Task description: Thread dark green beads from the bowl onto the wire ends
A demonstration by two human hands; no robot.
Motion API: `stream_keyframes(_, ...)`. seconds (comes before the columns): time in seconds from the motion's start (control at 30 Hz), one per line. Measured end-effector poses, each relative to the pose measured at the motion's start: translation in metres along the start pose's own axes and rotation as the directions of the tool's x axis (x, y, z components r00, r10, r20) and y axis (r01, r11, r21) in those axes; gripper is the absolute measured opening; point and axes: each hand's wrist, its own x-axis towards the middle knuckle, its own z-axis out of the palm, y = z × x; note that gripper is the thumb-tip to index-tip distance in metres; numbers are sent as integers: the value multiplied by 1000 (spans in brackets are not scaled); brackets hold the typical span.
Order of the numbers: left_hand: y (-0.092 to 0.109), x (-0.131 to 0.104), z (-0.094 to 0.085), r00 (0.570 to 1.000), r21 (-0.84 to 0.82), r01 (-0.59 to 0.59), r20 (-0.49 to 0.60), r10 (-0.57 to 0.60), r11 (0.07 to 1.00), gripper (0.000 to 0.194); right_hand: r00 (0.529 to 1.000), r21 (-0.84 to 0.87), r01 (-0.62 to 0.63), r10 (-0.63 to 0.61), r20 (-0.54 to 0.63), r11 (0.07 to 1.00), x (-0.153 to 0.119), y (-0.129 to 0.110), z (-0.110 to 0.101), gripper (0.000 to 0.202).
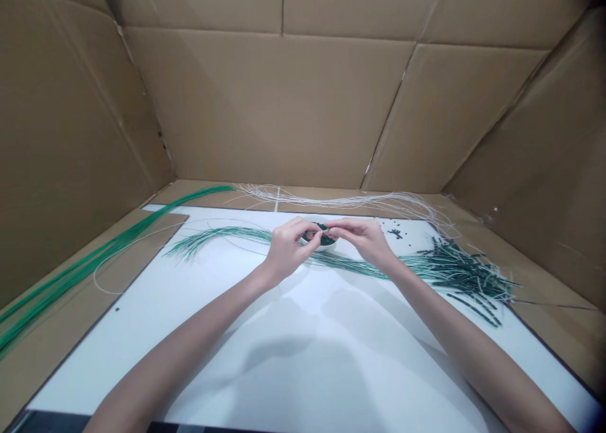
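My left hand (290, 247) is closed in a pinch, thumb against fingers, over a small white bowl (326, 245). Its fingertips grip a thin strand, only a short bit of which shows. Facing it, my right hand (362, 237) is pinched too, its fingertips almost meeting the left ones; what lies between them is too small to make out. Dark green beads (324, 238) fill the bowl. Just beneath both hands runs a bundle of thin green strands (350, 264), its right end thick with dark beaded lengths (468, 272).
Green strands (127, 237) lie along the left cardboard edge. White strands (331, 199) stretch across the back. Loose dark beads (395, 233) are scattered right of the bowl, and one bead (117, 309) sits at left. Cardboard walls (279, 105) enclose the white board (199, 357).
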Motion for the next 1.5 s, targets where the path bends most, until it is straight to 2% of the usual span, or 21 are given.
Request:
stream_keyframes(0.43, 2, 1, -1, 1000, -8, 12, 12, -12, 1000, 8, 999, -7, 28, -28, -17, 1000, -1, -1, 0, 16)
stream_keyframes(0.83, 1, 0, 0, 1000, -5, 11, 16, -11, 1000, 9, 999, 18, 18, -17, -37, 1000, 0, -3, 1, 19)
stream_keyframes(1.1, -1, -1, 2, 999, -24, 15, 35, -14, 1000, 10, 998, -60, 63, -65, -22, 996, -1, 2, 2, 21)
stream_keyframes(1.27, -3, -1, 3, 999, -26, 11, 44, -10, 1000, 11, 991, -152, 101, -113, -77, 983, -1, 3, 2, 19)
stream_keyframes(1.4, -6, -1, 3, 999, -10, 36, 32, -35, 999, 14, 986, -237, 167, -168, 18, 957, -1, 0, -2, 21)
stream_keyframes(1.5, -7, -1, 3, 997, -20, 31, 70, -30, 999, 17, 978, -272, 210, -198, 70, 939, -1, -3, -3, 22)
